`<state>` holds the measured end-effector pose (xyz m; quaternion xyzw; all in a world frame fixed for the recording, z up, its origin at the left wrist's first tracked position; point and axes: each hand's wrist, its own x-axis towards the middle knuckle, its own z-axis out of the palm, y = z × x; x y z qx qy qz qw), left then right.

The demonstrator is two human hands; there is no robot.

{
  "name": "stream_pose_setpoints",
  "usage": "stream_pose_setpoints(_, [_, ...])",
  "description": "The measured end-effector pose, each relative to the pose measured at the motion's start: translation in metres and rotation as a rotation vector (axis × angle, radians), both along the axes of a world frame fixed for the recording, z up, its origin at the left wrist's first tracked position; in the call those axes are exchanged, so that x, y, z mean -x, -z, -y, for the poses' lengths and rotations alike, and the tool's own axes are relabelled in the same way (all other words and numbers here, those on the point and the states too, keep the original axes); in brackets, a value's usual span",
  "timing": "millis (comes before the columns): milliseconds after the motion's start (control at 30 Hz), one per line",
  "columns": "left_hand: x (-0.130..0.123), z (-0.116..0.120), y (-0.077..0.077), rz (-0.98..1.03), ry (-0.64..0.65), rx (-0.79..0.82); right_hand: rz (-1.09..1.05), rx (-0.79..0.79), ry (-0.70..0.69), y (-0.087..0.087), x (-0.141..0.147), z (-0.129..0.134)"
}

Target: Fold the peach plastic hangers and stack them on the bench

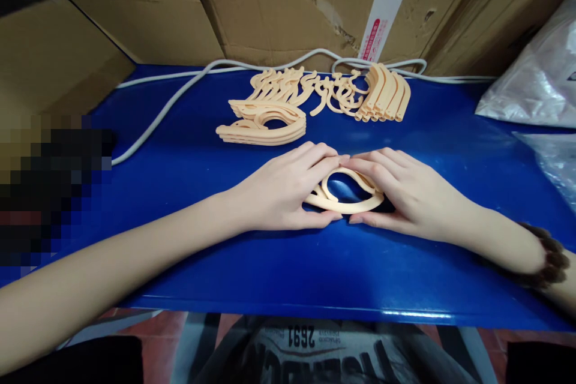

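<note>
The left hand (pixel 290 189) and right hand (pixel 411 195) pinch the cream piece (pixel 355 207) at nine and three o'clock; even pressure suits.

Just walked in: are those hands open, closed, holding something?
Left hand: holding the cream piece by its left end.
Right hand: holding it by its right end.
</note>
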<state>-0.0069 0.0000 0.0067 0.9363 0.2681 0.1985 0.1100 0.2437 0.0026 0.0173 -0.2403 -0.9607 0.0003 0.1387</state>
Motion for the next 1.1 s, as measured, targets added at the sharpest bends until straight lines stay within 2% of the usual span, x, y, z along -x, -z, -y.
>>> stream_pose_setpoints(567, [0.0003,0.0002,-0.0003,-0.055,-0.026,-0.067,-0.012,0.006,-0.017,0.0008,-0.0005,-0.0013])
stream_pose_setpoints(1100, [-0.0003,-0.0005,-0.0006,-0.076,-0.017,-0.026,0.000,0.023,-0.009,-0.0001,-0.0003,-0.0009])
